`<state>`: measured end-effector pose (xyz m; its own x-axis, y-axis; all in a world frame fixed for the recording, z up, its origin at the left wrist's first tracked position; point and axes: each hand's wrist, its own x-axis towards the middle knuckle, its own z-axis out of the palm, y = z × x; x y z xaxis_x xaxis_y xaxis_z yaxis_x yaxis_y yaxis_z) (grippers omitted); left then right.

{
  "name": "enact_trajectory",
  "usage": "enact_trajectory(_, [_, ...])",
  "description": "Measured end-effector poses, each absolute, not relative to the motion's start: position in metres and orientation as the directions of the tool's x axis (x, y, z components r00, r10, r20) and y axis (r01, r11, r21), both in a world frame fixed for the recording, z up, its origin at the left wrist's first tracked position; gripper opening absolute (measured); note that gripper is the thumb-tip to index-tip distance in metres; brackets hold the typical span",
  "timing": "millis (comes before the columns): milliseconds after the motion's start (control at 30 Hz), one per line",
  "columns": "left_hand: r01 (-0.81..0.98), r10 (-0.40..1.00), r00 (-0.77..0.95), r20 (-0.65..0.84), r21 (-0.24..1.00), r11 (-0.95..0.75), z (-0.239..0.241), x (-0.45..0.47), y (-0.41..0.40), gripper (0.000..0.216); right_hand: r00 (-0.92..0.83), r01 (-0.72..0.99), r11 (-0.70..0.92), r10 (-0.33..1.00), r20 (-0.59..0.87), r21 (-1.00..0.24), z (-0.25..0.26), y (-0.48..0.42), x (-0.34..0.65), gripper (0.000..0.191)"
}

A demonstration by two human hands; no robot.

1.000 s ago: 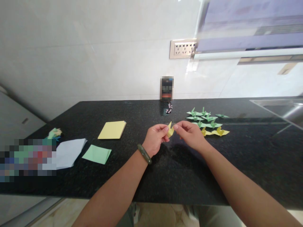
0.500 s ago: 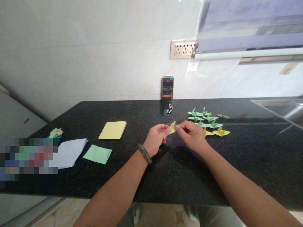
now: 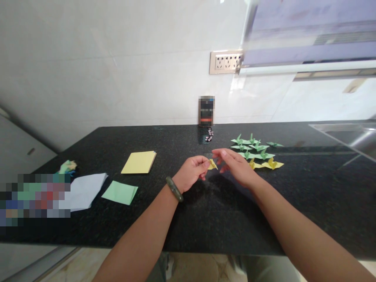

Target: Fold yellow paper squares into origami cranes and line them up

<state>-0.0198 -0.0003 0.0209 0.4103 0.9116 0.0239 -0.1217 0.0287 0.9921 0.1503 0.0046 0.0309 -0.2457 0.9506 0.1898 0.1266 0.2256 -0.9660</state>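
Note:
Between thumb and fingers, my left hand (image 3: pixel 193 171) pinches a small yellow origami crane (image 3: pixel 212 164) above the dark countertop. My right hand (image 3: pixel 235 165) is just to its right, fingers apart and curved, apparently holding nothing. Behind and right of that hand stand several green paper cranes (image 3: pixel 258 147) in rows. A finished yellow paper crane (image 3: pixel 272 163) sits in front of them, and another beside it is partly covered by my right hand.
On the left lie a yellow paper stack (image 3: pixel 139 162), a folded green sheet (image 3: pixel 120 192) and white paper (image 3: pixel 88 191). A phone (image 3: pixel 206 111) with a beaded strap leans on the wall. A metal sink (image 3: pixel 352 133) is set in at the right, and a crumpled paper bundle (image 3: pixel 68 167) lies far left.
My right fingers have let go of the yellow paper and spread apart. The crane has turned in my left hand, its point now facing down to the right.

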Motion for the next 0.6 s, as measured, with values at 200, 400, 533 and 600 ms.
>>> enact_trajectory(200, [-0.077,0.895,0.446,0.002,0.996,0.036,0.0232,-0.0224,-0.0003,0.027,-0.372,0.072,0.112,0.925,0.077,-0.991,0.0336,0.0010,0.1502,0.030])
enact_trajectory(400, [-0.010,0.905,0.423,0.050,0.999,-0.050,0.0277,-0.0220,-0.0008,0.027,-0.461,0.024,-0.041,0.886,-0.047,-0.999,0.0361,-0.0023,0.1498,0.034])
enact_trajectory(533, [0.109,0.924,0.379,0.044,0.990,-0.092,0.0299,-0.0209,-0.0020,0.025,-0.400,0.058,-0.011,0.916,-0.033,-0.998,0.0335,-0.0011,0.1496,0.028])
enact_trajectory(600, [0.138,0.946,0.326,0.004,0.989,-0.051,0.0305,-0.0202,-0.0024,0.023,-0.361,0.111,0.031,0.933,-0.011,-0.993,0.0317,-0.0001,0.1495,0.026])
